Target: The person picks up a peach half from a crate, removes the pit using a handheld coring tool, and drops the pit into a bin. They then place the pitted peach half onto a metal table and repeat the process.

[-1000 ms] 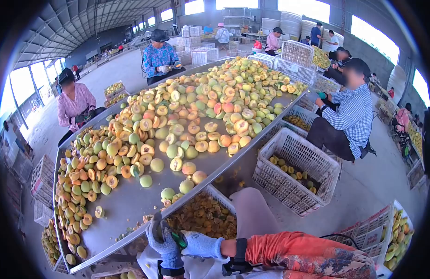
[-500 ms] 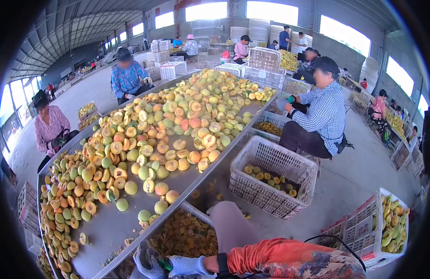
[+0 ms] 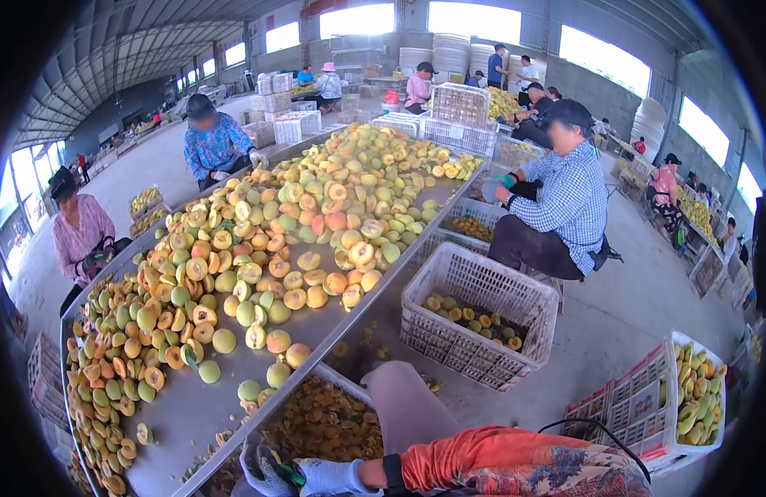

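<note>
At the bottom edge of the view, the left hand [image 3: 263, 472] and the right hand [image 3: 333, 476], both in grey-blue work gloves, meet just below the rim of the tabletop [image 3: 192, 406]. Between them sits a small green-handled tool [image 3: 290, 474]; the fingers of both hands curl around it, though which hand actually grips it cannot be told, and much of the left hand is cut off by the frame. The right forearm wears an orange patterned sleeve [image 3: 515, 464]. Just beyond the hands lies a crate of pits and scraps [image 3: 325, 422] under the tabletop edge. Further out, the long metal tabletop carries a heap of peaches [image 3: 300, 224], whole and halved, green to orange. To the right stands a white plastic basket [image 3: 474, 319] with a few halves inside. Behind it a person in a checked shirt [image 3: 565, 203] sits working; other workers sit along the far side.
</note>
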A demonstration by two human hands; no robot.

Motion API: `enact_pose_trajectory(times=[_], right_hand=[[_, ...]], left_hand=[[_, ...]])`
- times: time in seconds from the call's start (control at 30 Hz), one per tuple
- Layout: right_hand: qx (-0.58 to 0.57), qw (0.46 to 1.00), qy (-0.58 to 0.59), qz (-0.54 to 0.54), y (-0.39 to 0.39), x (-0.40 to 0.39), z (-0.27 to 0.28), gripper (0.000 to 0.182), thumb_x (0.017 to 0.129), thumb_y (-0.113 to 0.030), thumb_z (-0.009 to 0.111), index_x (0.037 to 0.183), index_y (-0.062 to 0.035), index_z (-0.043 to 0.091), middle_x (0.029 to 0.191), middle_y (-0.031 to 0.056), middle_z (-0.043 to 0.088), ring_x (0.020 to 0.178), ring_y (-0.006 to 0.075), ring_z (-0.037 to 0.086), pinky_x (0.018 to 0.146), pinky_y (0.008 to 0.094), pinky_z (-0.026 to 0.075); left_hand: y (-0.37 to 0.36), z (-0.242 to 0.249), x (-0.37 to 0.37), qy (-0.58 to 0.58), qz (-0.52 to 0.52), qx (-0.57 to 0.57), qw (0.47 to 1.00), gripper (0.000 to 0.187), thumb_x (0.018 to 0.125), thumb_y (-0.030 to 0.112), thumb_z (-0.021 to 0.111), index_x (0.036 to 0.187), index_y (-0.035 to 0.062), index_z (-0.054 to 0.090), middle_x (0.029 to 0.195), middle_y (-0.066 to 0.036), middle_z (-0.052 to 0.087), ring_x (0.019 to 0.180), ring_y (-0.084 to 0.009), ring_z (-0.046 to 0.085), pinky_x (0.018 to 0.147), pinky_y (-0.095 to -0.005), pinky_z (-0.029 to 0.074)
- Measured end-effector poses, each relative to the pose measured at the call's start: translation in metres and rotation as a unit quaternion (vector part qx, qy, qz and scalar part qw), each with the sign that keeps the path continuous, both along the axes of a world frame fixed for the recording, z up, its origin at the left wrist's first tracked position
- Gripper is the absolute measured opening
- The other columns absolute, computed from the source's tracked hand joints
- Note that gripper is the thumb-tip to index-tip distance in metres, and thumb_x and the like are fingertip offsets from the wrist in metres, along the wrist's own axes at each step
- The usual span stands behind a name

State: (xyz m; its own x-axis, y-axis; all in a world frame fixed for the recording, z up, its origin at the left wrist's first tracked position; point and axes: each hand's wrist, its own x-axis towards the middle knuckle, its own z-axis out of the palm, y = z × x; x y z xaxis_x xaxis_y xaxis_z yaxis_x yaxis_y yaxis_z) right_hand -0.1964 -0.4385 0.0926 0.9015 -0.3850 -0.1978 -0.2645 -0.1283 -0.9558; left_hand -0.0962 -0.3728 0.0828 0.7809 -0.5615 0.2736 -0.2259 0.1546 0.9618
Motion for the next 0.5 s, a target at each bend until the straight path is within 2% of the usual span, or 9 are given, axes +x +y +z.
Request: enact_pose_trajectory(times=[0.03, 0.1, 0.13, 0.27, 0.33, 0.37, 0.43, 0.47, 0.5], right_hand=[[0.018, 0.999, 0.036, 0.013, 0.0, 0.001, -0.006, 0.024, 0.062, -0.017, 0.067, 0.077, 0.0005, 0.061, 0.076, 0.0177, 0.062, 0.069, 0.0308, 0.061, 0.061, 0.0407, 0.046], [-0.068, 0.997, 0.048, -0.004, 0.002, -0.008, 0.017, 0.028, 0.063, -0.017, 0.067, 0.084, 0.0005, 0.061, 0.076, 0.0177, 0.062, 0.07, 0.0305, 0.062, 0.061, 0.0409, 0.046], [-0.155, 0.986, 0.06, -0.017, 0.002, -0.012, 0.025, 0.033, 0.064, -0.017, 0.066, 0.091, 0.0005, 0.061, 0.077, 0.0177, 0.063, 0.071, 0.0302, 0.062, 0.061, 0.0411, 0.047], [-0.163, 0.986, 0.015, 0.038, -0.003, -0.008, 0.002, 0.045, 0.068, -0.017, 0.064, 0.109, -0.0008, 0.055, 0.081, 0.0197, 0.064, 0.076, 0.0293, 0.064, 0.066, 0.0401, 0.049], [0.025, 0.999, -0.021, 0.028, 0.001, 0.008, -0.039, 0.034, 0.065, -0.018, 0.067, 0.09, 0.0015, 0.055, 0.076, 0.0172, 0.06, 0.069, 0.0286, 0.058, 0.061, 0.0374, 0.045], [0.03, 0.999, -0.02, 0.03, 0.003, 0.007, -0.041, 0.034, 0.065, -0.018, 0.067, 0.09, 0.0015, 0.055, 0.076, 0.0172, 0.06, 0.069, 0.0286, 0.058, 0.061, 0.0374, 0.045], [0.179, 0.983, 0.013, 0.027, -0.001, 0.004, -0.032, 0.035, 0.064, -0.018, 0.068, 0.089, 0.0013, 0.055, 0.072, 0.0166, 0.059, 0.065, 0.0271, 0.057, 0.059, 0.037, 0.044], [0.141, 0.986, 0.054, 0.073, -0.012, -0.005, 0.004, 0.035, 0.07, -0.023, 0.068, 0.091, -0.0021, 0.05, 0.073, 0.0125, 0.056, 0.065, 0.0225, 0.049, 0.061, 0.0351, 0.04], [0.077, 0.994, 0.028, 0.073, -0.011, -0.001, -0.008, 0.035, 0.07, -0.022, 0.067, 0.092, -0.0023, 0.05, 0.072, 0.0133, 0.055, 0.066, 0.0233, 0.051, 0.061, 0.036, 0.041]], left_hand=[[-0.001, 0.007, 0.0, 0.0, -0.003, 0.001, 1.0, 0.029, 0.09, 0.015, 0.047, 0.112, -0.0045, 0.051, 0.102, -0.015, 0.06, 0.084, -0.0211, 0.059, 0.073, -0.0305, 0.049], [-0.005, 0.025, -0.002, 0.29, 0.018, -0.023, 0.957, 0.03, 0.09, 0.019, 0.046, 0.107, -0.0038, 0.053, 0.095, -0.014, 0.061, 0.077, -0.0199, 0.059, 0.07, -0.0282, 0.048], [-0.003, 0.02, 0.003, 0.317, -0.046, -0.018, 0.947, 0.031, 0.091, 0.022, 0.044, 0.104, -0.0035, 0.055, 0.089, -0.013, 0.062, 0.072, -0.019, 0.058, 0.066, -0.0273, 0.047], [0.0, 0.011, 0.003, 0.291, -0.052, -0.01, 0.955, 0.03, 0.091, 0.022, 0.045, 0.103, -0.0032, 0.056, 0.084, -0.012, 0.062, 0.069, -0.018, 0.056, 0.062, -0.0267, 0.046], [0.004, 0.013, 0.0, 0.093, -0.058, 0.047, 0.993, 0.03, 0.09, 0.023, 0.049, 0.104, -0.0022, 0.056, 0.084, -0.012, 0.062, 0.067, -0.0165, 0.056, 0.062, -0.0258, 0.046], [0.004, 0.002, 0.005, 0.095, -0.056, 0.052, 0.993, 0.03, 0.09, 0.023, 0.049, 0.104, -0.0022, 0.056, 0.084, -0.012, 0.062, 0.067, -0.0165, 0.056, 0.062, -0.0258, 0.046], [-0.002, -0.03, 0.021, 0.032, -0.08, -0.055, 0.995, 0.029, 0.086, 0.014, 0.052, 0.108, -0.005, 0.054, 0.1, -0.013, 0.059, 0.077, -0.0182, 0.058, 0.068, -0.0275, 0.048], [-0.001, -0.028, 0.022, 0.124, -0.095, -0.072, 0.985, 0.028, 0.088, 0.015, 0.05, 0.107, -0.005, 0.054, 0.098, -0.012, 0.059, 0.076, -0.0196, 0.059, 0.067, -0.029, 0.049], [-0.003, -0.033, 0.03, -0.144, -0.053, 0.008, 0.988, 0.04, 0.086, 0.028, 0.05, 0.109, -0.0047, 0.054, 0.093, -0.017, 0.061, 0.078, -0.0261, 0.061, 0.069, -0.0364, 0.051]])
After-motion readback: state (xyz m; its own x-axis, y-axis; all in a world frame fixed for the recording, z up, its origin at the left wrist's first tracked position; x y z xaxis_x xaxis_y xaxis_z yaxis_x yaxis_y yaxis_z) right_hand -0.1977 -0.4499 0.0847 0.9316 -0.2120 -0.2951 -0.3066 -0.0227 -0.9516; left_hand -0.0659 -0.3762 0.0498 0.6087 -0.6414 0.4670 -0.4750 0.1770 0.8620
